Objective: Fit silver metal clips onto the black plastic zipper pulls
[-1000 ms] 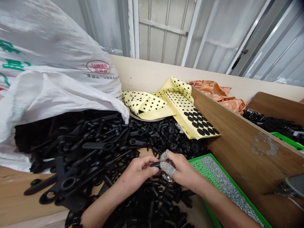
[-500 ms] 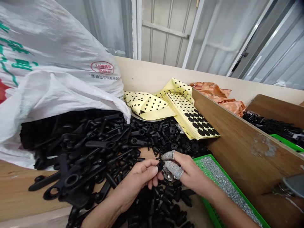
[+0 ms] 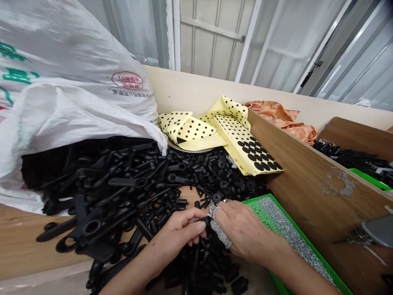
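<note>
Hands now closer, left hand (image 3: pixel 176 237) pinching a black part (image 3: pixel 203 220), right (image 3: pixel 245 231) apparently over it.

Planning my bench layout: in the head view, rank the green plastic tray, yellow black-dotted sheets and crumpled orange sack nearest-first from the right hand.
Right hand:
1. Green plastic tray, right
2. Yellow black-dotted sheets, ahead
3. Crumpled orange sack, far ahead

A small black plastic part (image 3: pixel 203 220), mostly hidden, sits pinched in the fingertips of the left hand (image 3: pixel 176 233), just beside the steel-mesh finger guards (image 3: pixel 220 234) on the right hand (image 3: pixel 245 231), above a loose heap of black parts (image 3: pixel 196 264).
</note>
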